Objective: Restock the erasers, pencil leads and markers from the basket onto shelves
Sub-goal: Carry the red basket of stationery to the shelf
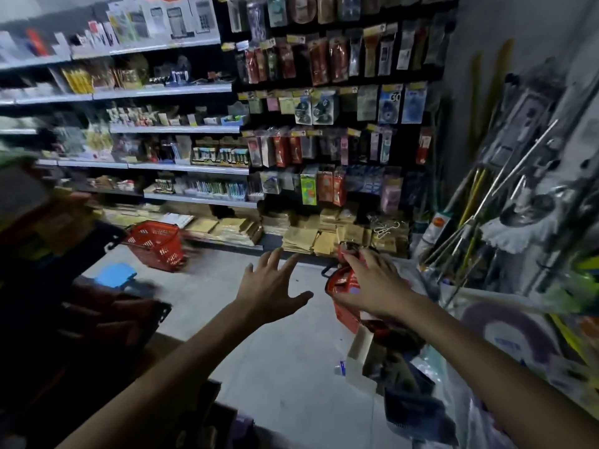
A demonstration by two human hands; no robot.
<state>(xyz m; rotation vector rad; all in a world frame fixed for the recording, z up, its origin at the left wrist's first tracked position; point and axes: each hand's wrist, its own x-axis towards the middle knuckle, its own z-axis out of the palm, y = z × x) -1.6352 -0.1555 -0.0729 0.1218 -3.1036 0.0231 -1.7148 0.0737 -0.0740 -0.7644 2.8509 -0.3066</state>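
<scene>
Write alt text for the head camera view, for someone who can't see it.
A person's right hand reaches onto a red basket in a dim stationery aisle, the left hand open beside it. A second basket stands by the shelves.

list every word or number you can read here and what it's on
"30": on a blue hanging pack on the peg wall.
Yellow price tags above the hooks: too blurred to read.
Boxed calculators on the top shelf: print too small.
Red basket gripped by the right hand: nothing readable.
</scene>
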